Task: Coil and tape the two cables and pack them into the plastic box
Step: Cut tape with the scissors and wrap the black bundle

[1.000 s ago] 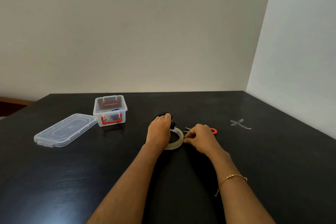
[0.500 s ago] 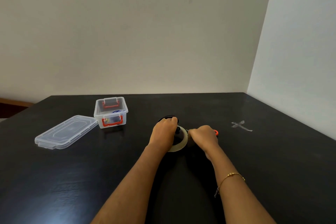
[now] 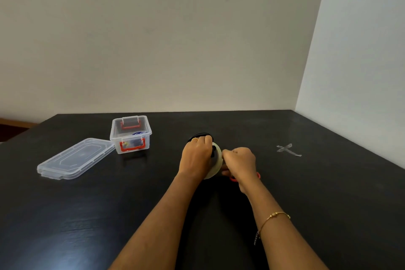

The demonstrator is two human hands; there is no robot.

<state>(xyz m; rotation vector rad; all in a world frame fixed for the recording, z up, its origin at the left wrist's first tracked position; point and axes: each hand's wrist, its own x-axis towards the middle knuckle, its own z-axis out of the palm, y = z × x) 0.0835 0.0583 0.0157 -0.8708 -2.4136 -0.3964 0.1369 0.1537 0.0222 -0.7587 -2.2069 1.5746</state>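
Observation:
My left hand (image 3: 197,155) grips a coiled black cable (image 3: 200,135) together with a roll of clear tape (image 3: 215,164), tilted up off the dark table. My right hand (image 3: 240,160) is curled beside the roll and pinches at its tape end. Red-handled scissors (image 3: 233,178) lie under my right hand, mostly hidden. The clear plastic box (image 3: 131,133) with red latches stands open at the left and holds a blue coiled cable (image 3: 138,133). Its lid (image 3: 75,158) lies flat to its left.
A cross of clear tape strips (image 3: 288,150) is stuck on the table at the right. The dark table (image 3: 87,215) meets a pale wall behind and a wall along the right side.
My left hand has lifted the roll and cable from flat to tilted. My right hand moved up to the roll's edge, and the scissors now show below it.

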